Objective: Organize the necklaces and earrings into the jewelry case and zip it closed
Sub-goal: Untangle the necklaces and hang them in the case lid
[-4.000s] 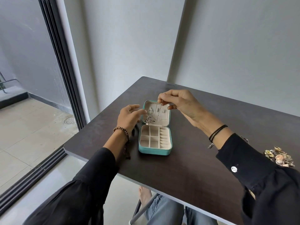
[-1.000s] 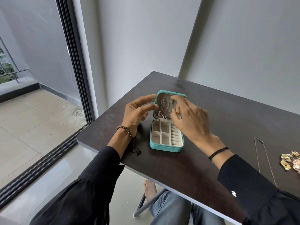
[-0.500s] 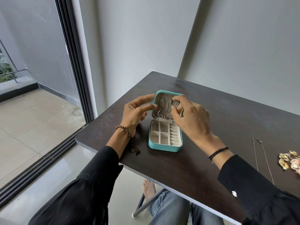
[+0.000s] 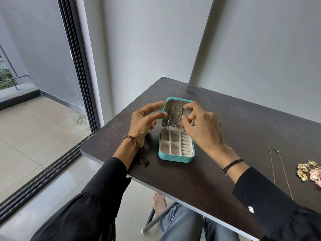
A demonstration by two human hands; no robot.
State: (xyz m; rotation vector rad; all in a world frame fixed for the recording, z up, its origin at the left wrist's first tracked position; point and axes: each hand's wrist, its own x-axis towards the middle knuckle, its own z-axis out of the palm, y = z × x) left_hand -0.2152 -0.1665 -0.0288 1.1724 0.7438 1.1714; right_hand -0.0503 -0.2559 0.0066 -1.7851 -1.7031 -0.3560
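Note:
The teal jewelry case [image 4: 175, 158] lies open on the dark table, its lid [image 4: 171, 100] standing upright. Several silver necklaces [image 4: 171, 119] hang inside the lid. The beige compartments of the base hold nothing. My left hand [image 4: 144, 122] steadies the lid's left edge between thumb and forefinger. My right hand [image 4: 203, 131] reaches in from the right, its fingertips pinched on a chain near the lid's beige tab. Its palm hides the lid's right side. One thin chain necklace [image 4: 278, 169] lies loose at the right, beside a cluster of gold and pink earrings [image 4: 308, 171].
The dark table [image 4: 243, 119] stands against a grey wall corner, with its left and near edges close to the case. A sliding glass door [image 4: 76, 70] and balcony floor are at the left. My knees and a chair leg show below the table.
Four seconds ago my right hand held a necklace above the lid; now its fingers work inside the lid. Over the last second both hands have barely moved.

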